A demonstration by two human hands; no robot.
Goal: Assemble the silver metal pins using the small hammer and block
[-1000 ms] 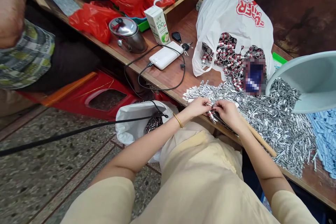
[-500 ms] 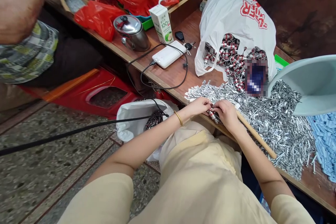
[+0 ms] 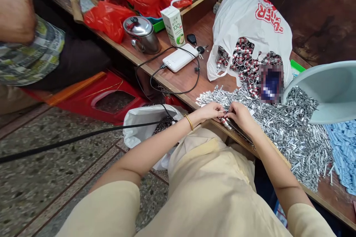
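Both my hands meet at the front edge of the bench. My left hand (image 3: 213, 111) has its fingers pinched on a small red-and-silver metal piece (image 3: 225, 121), held low at the edge. Close against it is my right hand (image 3: 241, 116), thumb and fingertips pressed together at the same piece; what else its fingertips hold is too small to make out. A heap of loose silver metal parts (image 3: 294, 140) lies behind and to the right of my hands. Many similar red-and-silver pieces (image 3: 244, 53) spill from a white plastic bag (image 3: 250, 14) beyond them.
A grey-green basin (image 3: 333, 81) tips over the heap, with blue parts (image 3: 343, 152) below. A wooden stick (image 3: 279, 152) lies by my right forearm. Power bank (image 3: 179, 58), cable, carton (image 3: 172, 26) and metal cup (image 3: 143, 37) stand left. A co-worker's arm (image 3: 16, 7) is far left.
My hands stay at the bench edge, with the right fingers shifted slightly on the piece. My right forearm now covers more of the wooden stick. The co-worker's arm has moved left, off the wooden handle.
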